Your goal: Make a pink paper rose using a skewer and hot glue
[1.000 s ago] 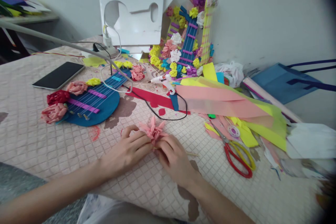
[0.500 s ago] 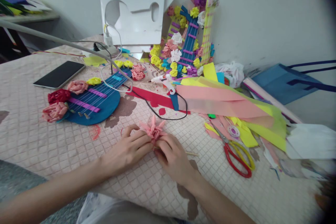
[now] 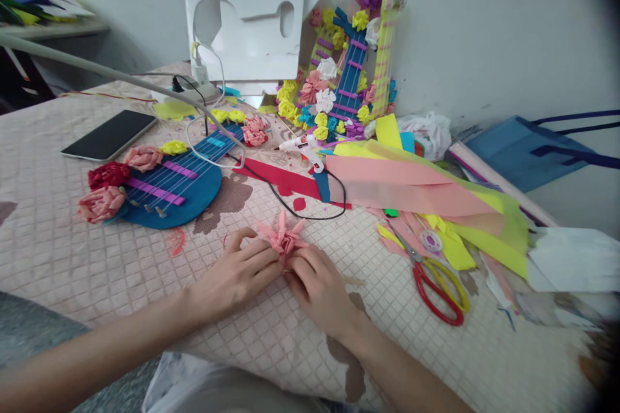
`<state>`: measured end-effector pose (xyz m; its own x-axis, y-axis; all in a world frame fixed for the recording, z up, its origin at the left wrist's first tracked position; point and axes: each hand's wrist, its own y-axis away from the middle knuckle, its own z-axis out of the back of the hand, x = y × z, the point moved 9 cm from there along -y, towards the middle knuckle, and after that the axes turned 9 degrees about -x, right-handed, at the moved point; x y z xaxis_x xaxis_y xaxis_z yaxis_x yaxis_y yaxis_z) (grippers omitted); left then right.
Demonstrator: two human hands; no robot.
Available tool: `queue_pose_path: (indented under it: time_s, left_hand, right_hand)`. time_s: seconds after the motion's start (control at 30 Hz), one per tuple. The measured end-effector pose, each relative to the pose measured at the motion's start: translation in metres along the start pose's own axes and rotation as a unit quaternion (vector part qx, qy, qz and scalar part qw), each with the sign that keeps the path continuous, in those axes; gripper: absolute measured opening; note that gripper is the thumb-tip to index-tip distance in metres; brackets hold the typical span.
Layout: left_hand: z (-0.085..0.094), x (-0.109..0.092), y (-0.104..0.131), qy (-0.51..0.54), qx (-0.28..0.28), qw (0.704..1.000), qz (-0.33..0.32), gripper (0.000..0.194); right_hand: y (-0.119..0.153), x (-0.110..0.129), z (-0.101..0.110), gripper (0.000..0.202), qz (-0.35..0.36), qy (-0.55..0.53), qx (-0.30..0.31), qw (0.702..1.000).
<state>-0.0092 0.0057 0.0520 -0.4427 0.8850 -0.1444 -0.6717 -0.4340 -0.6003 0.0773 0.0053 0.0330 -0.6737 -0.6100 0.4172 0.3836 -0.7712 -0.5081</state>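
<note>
Two grips, left hand [image 3: 242, 275] and right hand [image 3: 322, 290], pinch the pink flower [image 3: 285, 240] at its base, probably to spare its petals; it is over the worktop's [image 3: 271, 342] near side (scissors [image 3: 417, 261] lie apart, handles toward the person).

On your left, a dark-screened phone [image 3: 110, 135] lay flat on the counter [image 3: 43, 219], near a blue toy guitar [image 3: 201, 188] edged with crumpled flowers [image 3: 144, 158]. Farther back, you had a white cut-out board [image 3: 252, 48] standing behind a power strip [image 3: 209, 89]. More decorated guitars [image 3: 352, 80] leaned by the wall [image 3: 469, 32], a crumpled plastic bag [image 3: 430, 132] near them. At your far right sat a blue bag [image 3: 523, 151] with dark handles [image 3: 571, 155].
</note>
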Motion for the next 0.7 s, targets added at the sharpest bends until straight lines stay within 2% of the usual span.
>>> queue_pose_path:
  time_s: [0.33, 0.7]
  left_hand:
    - [0.0032, -0.0026, -0.0028, -0.006, -0.018, 1.000, -0.009, 0.031]
    - [-0.0016, -0.0005, 0.0013, 0.000, 0.010, 1.000, -0.002, 0.032]
  right_hand:
    - [0.0010, -0.0012, 0.0012, 0.018, -0.001, -0.011, -0.007, 1.000]
    - [0.0012, -0.0006, 0.0010, 0.017, 0.002, 0.005, 0.009, 1.000]
